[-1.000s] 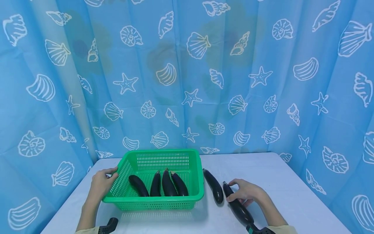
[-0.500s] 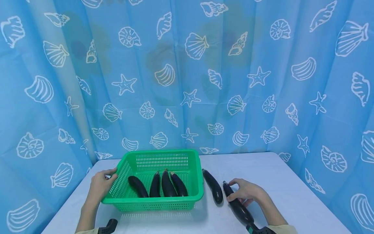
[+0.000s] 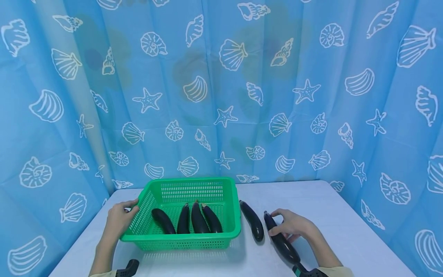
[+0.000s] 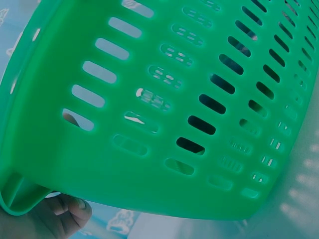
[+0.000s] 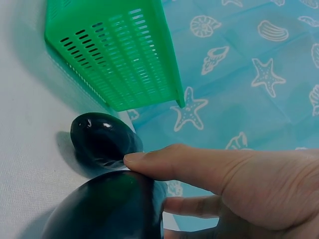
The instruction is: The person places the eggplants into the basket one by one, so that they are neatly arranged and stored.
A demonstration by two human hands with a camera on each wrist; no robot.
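A green plastic basket (image 3: pixel 187 236) stands on the table with several dark eggplants inside, one of them an eggplant (image 3: pixel 164 220) lying apart at the left. My left hand (image 3: pixel 119 220) grips the basket's left rim; in the left wrist view its fingers (image 4: pixel 75 211) curl beneath the rim. To the right of the basket, my right hand (image 3: pixel 293 226) holds an eggplant (image 3: pixel 286 249) near its stem end, thumb on one side and fingers on the other. Between that hand and the basket lies another eggplant (image 3: pixel 252 221), which the right wrist view shows just beyond the thumb (image 5: pixel 169 162).
A white cloth covers the table (image 3: pixel 339 219). Behind it and along both sides hangs a blue curtain (image 3: pixel 221 96) printed with white shells and starfish. Black wrist mounts (image 3: pixel 128 268) show at the bottom edge.
My right hand has risen slightly, and the stem end of its eggplant has shifted a little up and away. The left hand and basket stay in place.
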